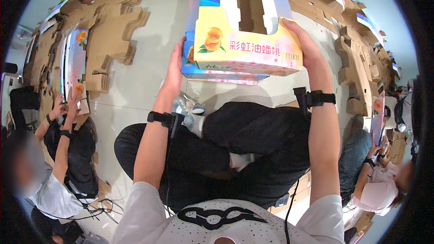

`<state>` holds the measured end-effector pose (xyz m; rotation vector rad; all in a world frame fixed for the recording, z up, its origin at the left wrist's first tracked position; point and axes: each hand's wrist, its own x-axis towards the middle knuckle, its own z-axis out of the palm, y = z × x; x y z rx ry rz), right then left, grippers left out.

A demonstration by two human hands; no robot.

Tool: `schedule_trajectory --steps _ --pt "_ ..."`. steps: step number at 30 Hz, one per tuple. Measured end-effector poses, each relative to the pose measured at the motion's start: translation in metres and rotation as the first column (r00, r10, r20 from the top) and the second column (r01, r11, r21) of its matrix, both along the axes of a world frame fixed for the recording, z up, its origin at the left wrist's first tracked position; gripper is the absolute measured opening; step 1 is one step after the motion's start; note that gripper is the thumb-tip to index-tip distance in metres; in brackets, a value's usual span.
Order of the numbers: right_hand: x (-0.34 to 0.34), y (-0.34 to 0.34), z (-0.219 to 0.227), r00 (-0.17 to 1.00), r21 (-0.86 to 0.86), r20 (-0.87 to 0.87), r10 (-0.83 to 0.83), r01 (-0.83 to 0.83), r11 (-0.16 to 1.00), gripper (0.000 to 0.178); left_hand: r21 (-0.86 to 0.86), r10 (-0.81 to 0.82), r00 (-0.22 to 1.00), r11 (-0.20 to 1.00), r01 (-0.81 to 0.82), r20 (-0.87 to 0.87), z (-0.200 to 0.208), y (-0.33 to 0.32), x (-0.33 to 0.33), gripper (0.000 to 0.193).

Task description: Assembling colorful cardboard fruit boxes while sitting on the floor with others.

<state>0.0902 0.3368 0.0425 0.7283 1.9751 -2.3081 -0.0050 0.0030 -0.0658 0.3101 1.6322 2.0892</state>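
Okay, largest first: pale floor across the middle, flattened cardboard heaped at upper left and more along the right. Your peach carton is at top centre, off your lap, between your hands. Its long axis seems to run up the frame, away from you, with the yellow end panel facing you and a long opening behind; the top edge crops the far end. A blue-and-pink layer shows under it; can't tell if that's a second carton.

Neither hand is nearer: both touch. Your left hand lies along the left side, fingers mostly straight; can't tell whether they curl under. Your right hand grips the upper right corner, thumb over the rim, other fingers hidden. So from the left fingers the carton lies right; from the right ones, left.

Writing: one row of red characters mid-panel, small dark Latin capitals at its right, darker lettering along the lower edge too small to read. Peach picture at panel left.
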Motion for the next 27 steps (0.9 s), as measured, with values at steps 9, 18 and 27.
schedule_trajectory --steps 9,18,27 --pt "-0.002 0.009 0.009 0.995 0.046 -0.097 0.001 0.004 0.999 0.057 0.041 -0.02 0.999 0.999 0.021 -0.025 -0.001 0.0 -0.004 0.073" --pt "-0.004 -0.027 0.009 0.993 0.217 -0.118 0.024 0.002 0.976 0.073 0.043 0.084 0.994 0.995 -0.087 0.064 0.016 0.002 0.004 0.061" --pt "-0.012 -0.026 -0.001 0.98 0.15 0.035 0.196 -0.199 0.968 0.074 0.159 0.136 0.972 0.973 -0.168 0.192 0.034 -0.003 0.002 0.059"
